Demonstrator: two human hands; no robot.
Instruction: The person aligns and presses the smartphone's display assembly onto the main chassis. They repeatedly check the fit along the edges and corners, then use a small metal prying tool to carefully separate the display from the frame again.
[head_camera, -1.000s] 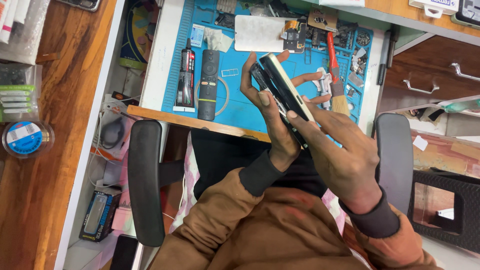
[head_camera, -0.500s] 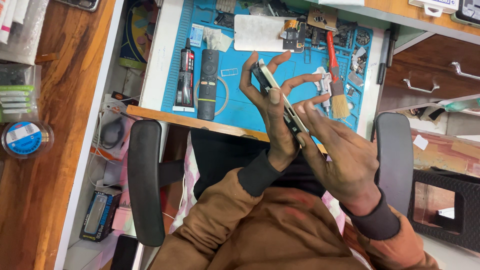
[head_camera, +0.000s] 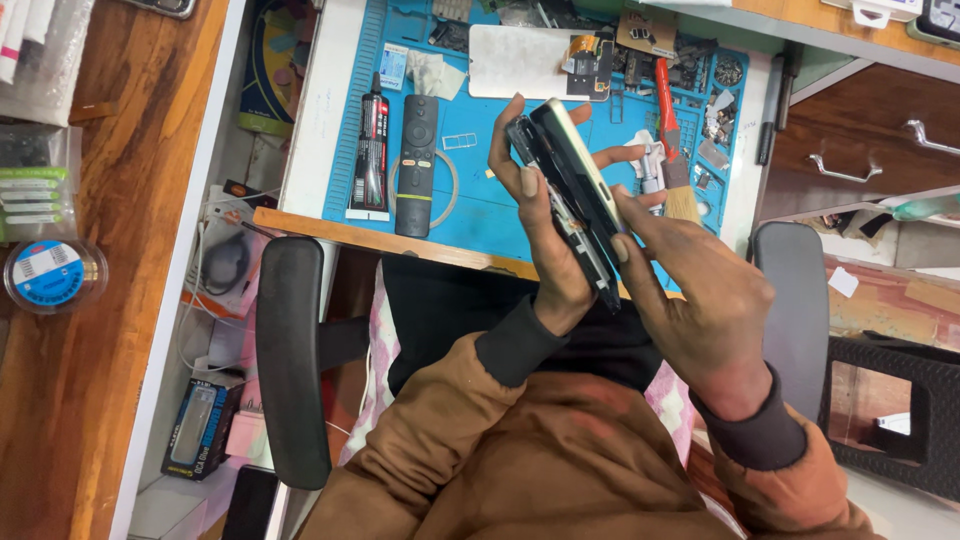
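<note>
I hold an opened smartphone (head_camera: 568, 178) edge-on above the front edge of the blue work mat (head_camera: 470, 205). My left hand (head_camera: 545, 235) wraps around its dark body from behind, thumb on the near side. My right hand (head_camera: 700, 300) presses fingertips against the light-coloured back cover along the phone's lower right edge. The cover and the dark body appear split apart at the top. Both sleeves are brown with dark cuffs.
On the mat lie a black remote (head_camera: 417, 165), a black glue tube (head_camera: 371, 145), a white phone panel (head_camera: 525, 62), a red-handled tool (head_camera: 666, 95), a brush (head_camera: 681, 195) and small parts. Black chair armrests (head_camera: 290, 360) flank me. A wooden surface (head_camera: 100, 300) with a tape roll (head_camera: 50, 273) sits left.
The phone has turned from showing its flat face to edge-on, and my right fingers slid along its lower edge. A gap between cover and body now shows at the top.
</note>
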